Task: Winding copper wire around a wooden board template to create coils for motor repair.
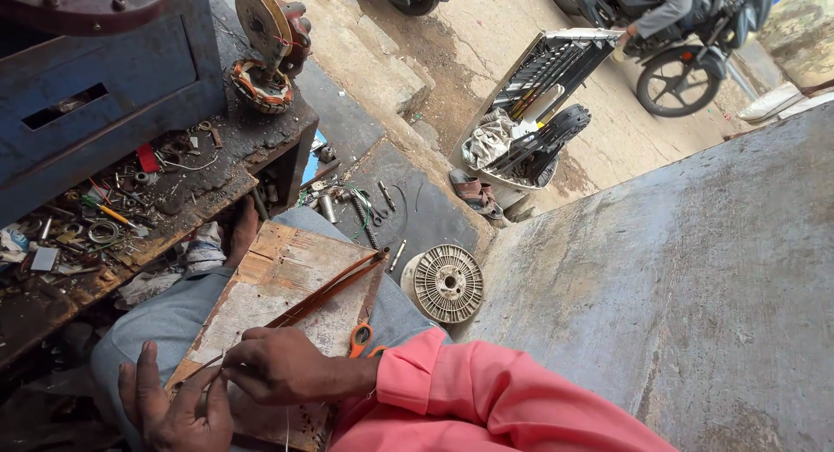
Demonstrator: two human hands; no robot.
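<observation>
Fingers of our right hand (276,365) pinch a thin copper wire bundle (323,294) on the wooden board (278,269) across our lap; our left hand (174,407) (half open) touches it. Orange-handled scissors (361,335) lie beside.

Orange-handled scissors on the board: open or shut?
Shut, as far as visible. The scissors lie flat on the wooden board, blades together in one line; the sleeve partly covers the handles.

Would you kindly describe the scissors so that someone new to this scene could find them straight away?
Start at the worn wooden board lying across the seated person's lap. At its right edge, just above the pink sleeve and beyond the right hand, lie the scissors, blades pointing away. Their bright orange handles set them apart from the thin reddish-brown strips lying beside them.
</observation>
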